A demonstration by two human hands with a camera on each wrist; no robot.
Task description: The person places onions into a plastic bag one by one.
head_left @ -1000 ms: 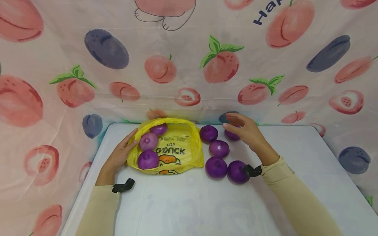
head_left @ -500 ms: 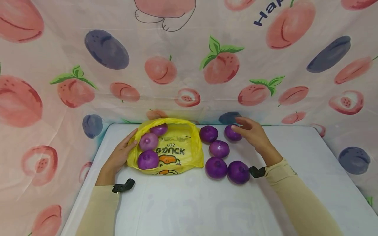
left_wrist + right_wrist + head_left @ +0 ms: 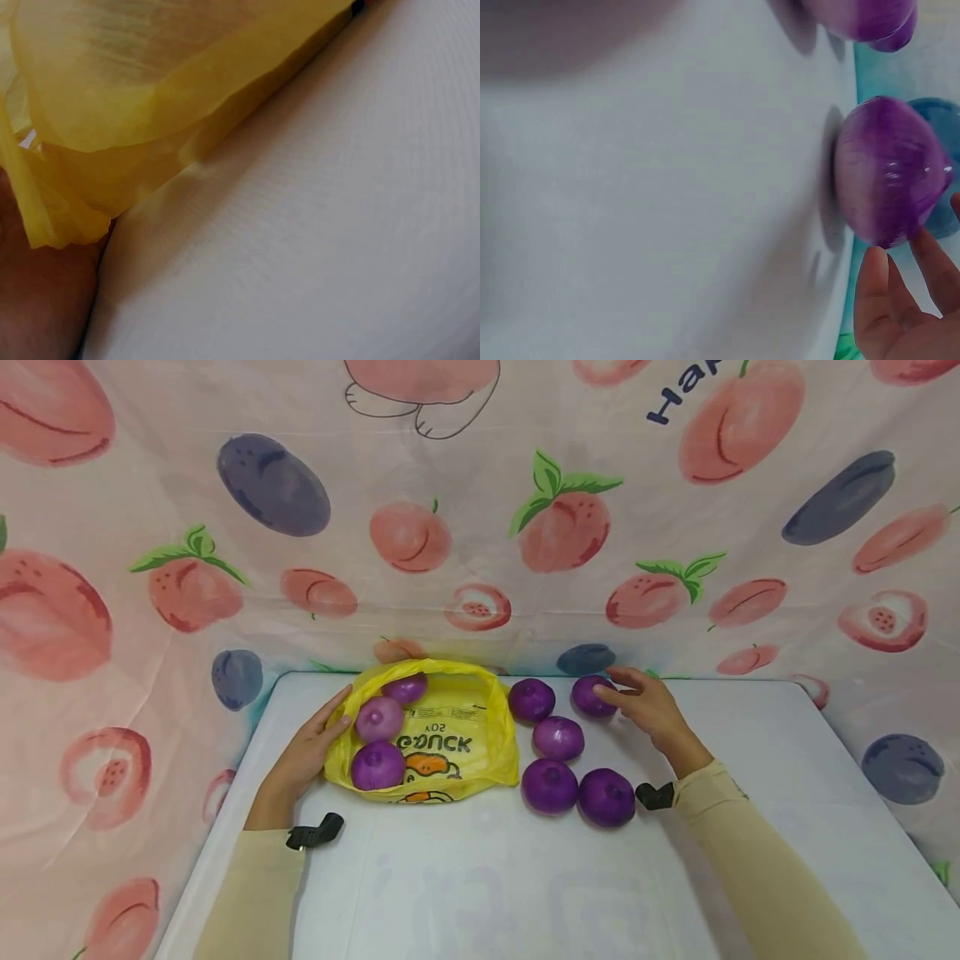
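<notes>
My left hand (image 3: 305, 753) rests along the left side of a yellow plastic bag (image 3: 501, 743), fingers fairly straight against the outside. The bag lies on its side with its mouth toward me; three red onions (image 3: 377, 766) sit inside at the left. In the left wrist view, the bag's yellow film (image 3: 142, 112) covers part of the hand. My right hand (image 3: 651, 708) is at the back right, fingers spread, with fingertips right at the edge of the far-right red onion (image 3: 592, 696). In the right wrist view, thumb and fingers (image 3: 871, 289) reach that onion's rim.
Several more red onions (image 3: 558, 739) lie between the bag and my right hand, two of them nearest the front. The white table (image 3: 450, 885) ends at a fruit-printed cloth (image 3: 480, 543) close behind the bag and onions.
My right hand has shifted right and down from over the far-right onion, uncovering it, and its fingertips now sit at its right side. The left hand and bag have stayed put.
</notes>
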